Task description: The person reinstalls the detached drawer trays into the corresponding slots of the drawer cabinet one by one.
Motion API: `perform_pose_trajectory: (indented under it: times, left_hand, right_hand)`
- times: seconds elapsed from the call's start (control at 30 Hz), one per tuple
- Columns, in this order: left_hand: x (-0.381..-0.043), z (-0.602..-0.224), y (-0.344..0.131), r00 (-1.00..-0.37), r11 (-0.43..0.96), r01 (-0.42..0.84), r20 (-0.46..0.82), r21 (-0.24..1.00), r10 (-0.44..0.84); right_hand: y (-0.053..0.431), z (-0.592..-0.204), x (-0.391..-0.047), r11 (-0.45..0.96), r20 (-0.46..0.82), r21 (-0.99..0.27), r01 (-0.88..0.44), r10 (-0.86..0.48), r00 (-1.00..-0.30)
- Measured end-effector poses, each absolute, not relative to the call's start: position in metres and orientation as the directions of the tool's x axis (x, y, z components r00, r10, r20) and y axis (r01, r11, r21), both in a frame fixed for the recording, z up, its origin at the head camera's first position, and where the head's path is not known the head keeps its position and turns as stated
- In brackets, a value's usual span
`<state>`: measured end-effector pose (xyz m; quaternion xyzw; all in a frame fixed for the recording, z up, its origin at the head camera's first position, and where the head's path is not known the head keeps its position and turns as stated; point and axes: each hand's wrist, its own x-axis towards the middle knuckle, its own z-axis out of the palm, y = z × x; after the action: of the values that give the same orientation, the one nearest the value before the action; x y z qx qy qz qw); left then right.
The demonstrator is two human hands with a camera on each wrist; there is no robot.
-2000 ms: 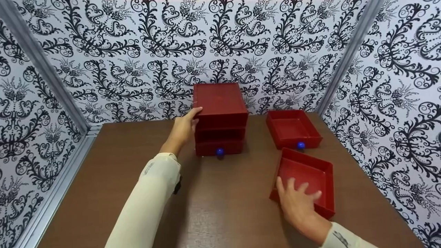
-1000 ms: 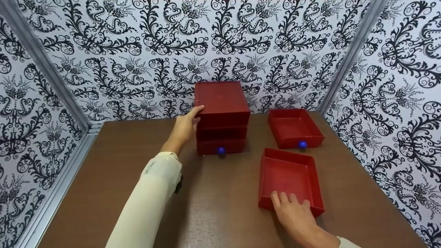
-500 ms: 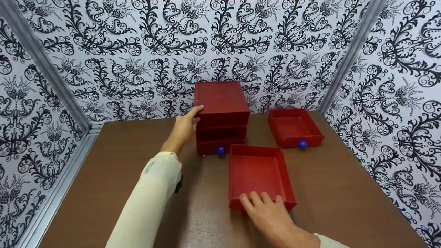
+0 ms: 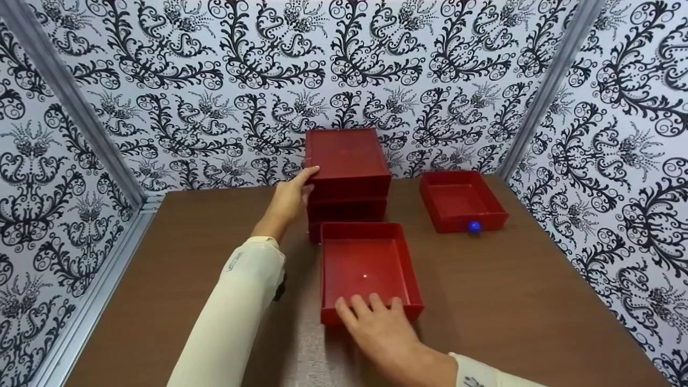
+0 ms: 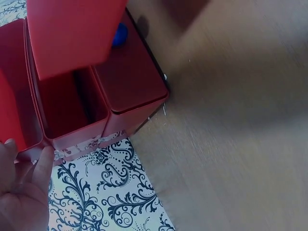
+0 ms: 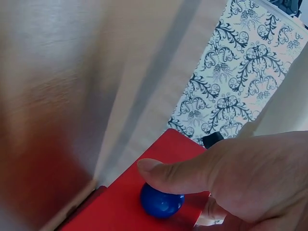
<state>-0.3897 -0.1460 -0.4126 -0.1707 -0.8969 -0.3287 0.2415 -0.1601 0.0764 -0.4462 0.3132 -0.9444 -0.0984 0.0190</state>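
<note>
Head view: Walls patterned in black scrollwork (image 4: 258,64) enclosed a brown table (image 4: 510,295), where a person's left hand (image 4: 287,199) held a red cabinet (image 4: 344,153) by its front-left edge. Apart from it, the right hand (image 4: 381,330) gripped a red drawer (image 4: 365,269) at the cabinet's six o'clock, fingers over the front wall. The step in hand looked to be bringing the drawer to the cabinet; the next move would call for squaring it with an opening. A second drawer (image 4: 459,201) sat near three o'clock, out of the way.

Left wrist view: An open slot (image 5: 62,106) showed at nine o'clock from a bottom drawer (image 5: 134,82). The held drawer partly hid both, making alignment hard to judge.

Right wrist view: The thumb (image 6: 178,175) pressed at the drawer's blue knob (image 6: 161,201).
</note>
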Motion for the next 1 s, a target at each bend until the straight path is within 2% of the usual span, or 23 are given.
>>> perform_pose_trajectory:
  times: [0.4,0.67,0.9,1.0]
  left_hand:
    - [-0.392,-0.413,-0.147,-0.841,0.718,0.452,0.522,0.530,0.144]
    - [-0.392,-0.413,-0.149,-0.874,0.726,0.408,0.467,0.553,0.135]
    - [-0.392,-0.413,-0.148,-0.875,0.720,0.406,0.466,0.563,0.129]
    - [-0.391,-0.412,-0.148,-0.874,0.719,0.408,0.469,0.563,0.128]
  right_hand:
    - [0.066,-0.445,-0.165,0.769,-0.039,0.250,-0.588,-0.599,-0.800]
    - [0.056,-0.448,-0.178,0.753,0.063,0.339,-0.564,-0.617,-0.785]
    - [0.049,-0.444,-0.200,0.796,-0.032,0.257,-0.548,-0.559,-0.828]
    - [0.048,-0.443,-0.207,0.805,-0.032,0.249,-0.538,-0.549,-0.835]
